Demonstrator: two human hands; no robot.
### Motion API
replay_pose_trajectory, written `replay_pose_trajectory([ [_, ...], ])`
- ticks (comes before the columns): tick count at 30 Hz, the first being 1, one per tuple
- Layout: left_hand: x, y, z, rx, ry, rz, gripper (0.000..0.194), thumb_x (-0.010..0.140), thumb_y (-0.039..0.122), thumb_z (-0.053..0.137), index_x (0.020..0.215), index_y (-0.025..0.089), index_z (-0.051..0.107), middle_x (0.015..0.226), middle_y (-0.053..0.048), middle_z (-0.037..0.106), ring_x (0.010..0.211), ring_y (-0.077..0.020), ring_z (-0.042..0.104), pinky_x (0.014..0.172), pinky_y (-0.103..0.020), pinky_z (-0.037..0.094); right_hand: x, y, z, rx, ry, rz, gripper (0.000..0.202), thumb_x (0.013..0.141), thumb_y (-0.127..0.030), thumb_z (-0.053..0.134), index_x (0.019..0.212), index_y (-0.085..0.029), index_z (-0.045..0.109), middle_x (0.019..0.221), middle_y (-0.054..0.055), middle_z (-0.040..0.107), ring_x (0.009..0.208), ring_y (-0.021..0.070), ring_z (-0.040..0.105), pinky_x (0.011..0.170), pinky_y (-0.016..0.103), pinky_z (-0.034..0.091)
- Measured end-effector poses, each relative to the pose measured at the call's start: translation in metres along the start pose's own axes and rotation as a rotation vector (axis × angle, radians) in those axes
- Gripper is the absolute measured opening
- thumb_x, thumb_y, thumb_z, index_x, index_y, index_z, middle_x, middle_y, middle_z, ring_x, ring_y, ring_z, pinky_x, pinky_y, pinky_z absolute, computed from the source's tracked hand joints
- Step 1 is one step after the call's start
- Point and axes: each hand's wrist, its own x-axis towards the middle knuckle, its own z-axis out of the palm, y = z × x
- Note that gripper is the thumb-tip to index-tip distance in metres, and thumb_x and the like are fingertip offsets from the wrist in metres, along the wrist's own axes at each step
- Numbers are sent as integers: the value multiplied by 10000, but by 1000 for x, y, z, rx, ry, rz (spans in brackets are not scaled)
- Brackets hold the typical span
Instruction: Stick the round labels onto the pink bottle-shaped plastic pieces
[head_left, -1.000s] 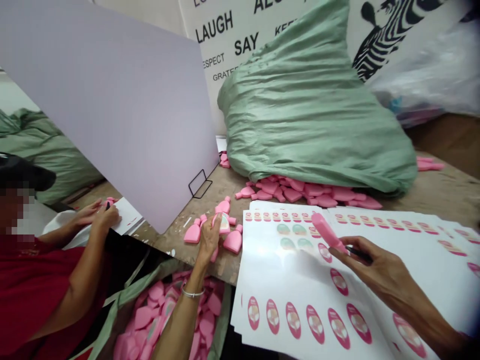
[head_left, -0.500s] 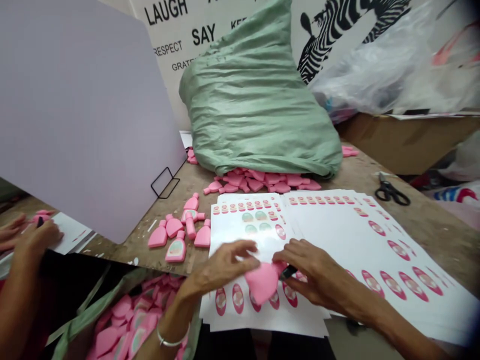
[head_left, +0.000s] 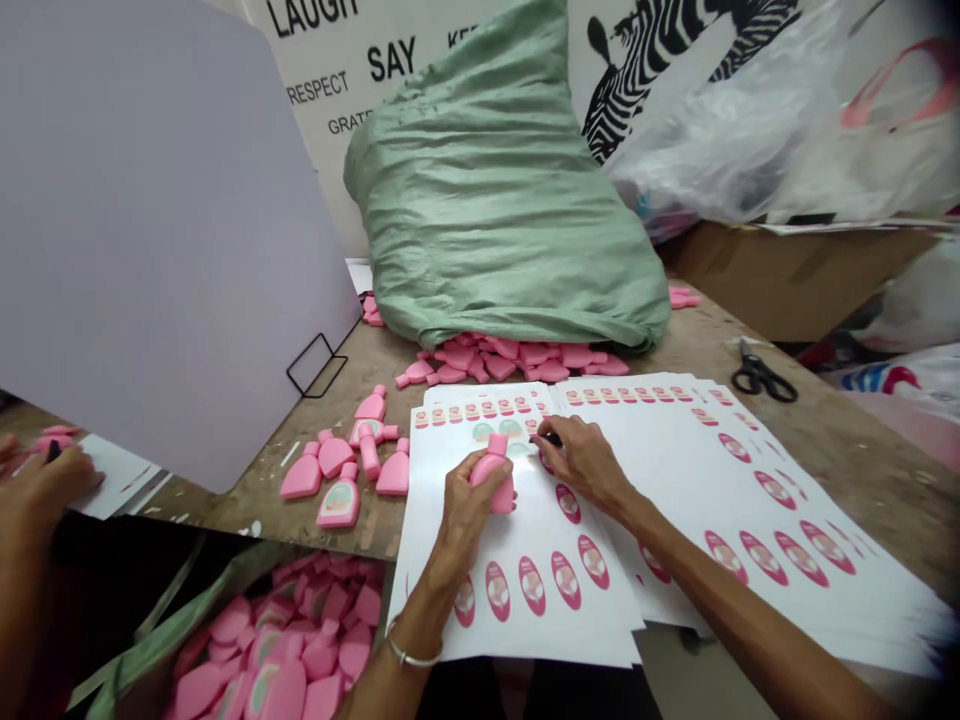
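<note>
My left hand (head_left: 461, 505) is closed around a pink toy bottle (head_left: 498, 478), held upright with its neck pointing away from me. Below it lies a white sticker sheet (head_left: 442, 500), printed with pink ovals and a row of small labels. Pale green stickers (head_left: 510, 428) sit near the sheet's top, just beyond the bottle. In my right hand (head_left: 589, 460) is a slim black-handled tool (head_left: 553, 439), pinched between the fingers; its tip is at the sheet beside those green stickers. The exact kind of tool cannot be made out.
Several pink bottles (head_left: 339, 500) lie left of the sheets; more fill an open green sack (head_left: 124, 655) below. A stuffed green sack (head_left: 510, 200) stands behind a pink pile. Black scissors (head_left: 761, 375) rest at right. A grey panel (head_left: 172, 230) partly screens another person's hand (head_left: 56, 490).
The bottle, earlier between both hands, is now upright in my left hand alone. My right hand has moved away and up to the green stickers with the black tool.
</note>
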Motion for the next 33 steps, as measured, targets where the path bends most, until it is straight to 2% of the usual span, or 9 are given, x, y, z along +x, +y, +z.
replay_pose_trajectory([
  [4, 17, -15, 6, 75, 71, 12, 481, 696, 485, 695, 997, 129, 579, 695, -7, 572, 567, -140, 598, 518, -259, 528, -2, 3, 16, -140, 4, -81, 150, 883, -279, 465, 848, -198, 586, 823, 57, 646, 815, 197, 538, 738, 321, 315],
  [9, 17, -25, -2, 180, -13, 76, 410, 758, 451, 642, 1012, 135, 581, 716, -18, 587, 589, -143, 617, 551, -249, 520, -17, 3, 14, -2, -62, -33, 146, 881, -286, 470, 799, -218, 570, 774, 17, 637, 778, 182, 529, 726, 305, 318],
  [13, 15, -22, -4, 171, -62, 81, 371, 785, 452, 616, 991, 146, 583, 812, -40, 605, 644, -151, 649, 584, -238, 519, -18, -1, 13, -28, -2, 14, 148, 892, -291, 458, 840, -207, 569, 832, 34, 642, 809, 189, 525, 726, 309, 318],
  [18, 16, -16, -3, 132, -71, 37, 403, 777, 470, 619, 1010, 146, 569, 974, -76, 611, 639, -165, 689, 536, -205, 500, -15, -2, 19, -103, 6, -27, 178, 901, -280, 443, 811, -197, 572, 796, 43, 631, 788, 187, 515, 731, 315, 308],
  [25, 19, -18, -4, 150, -78, 29, 407, 773, 479, 616, 1002, 146, 564, 950, -69, 608, 610, -172, 695, 485, -191, 478, -19, -2, 20, 23, 2, 53, 114, 861, -274, 488, 788, -217, 555, 784, 10, 645, 763, 176, 533, 709, 296, 332],
  [29, 20, -20, -5, 156, -98, 38, 405, 798, 475, 592, 1042, 154, 561, 1002, -77, 589, 604, -161, 692, 504, -199, 493, -21, -3, 21, -42, 38, 12, 116, 852, -296, 518, 800, -199, 554, 784, 31, 644, 751, 186, 533, 706, 307, 335],
  [33, 19, -19, -4, 157, -93, 36, 410, 802, 483, 585, 1044, 152, 562, 989, -80, 593, 604, -167, 691, 507, -208, 499, -24, -7, 23, -148, 107, -97, 179, 882, -318, 489, 790, -183, 563, 767, 61, 645, 754, 203, 530, 722, 336, 334],
])
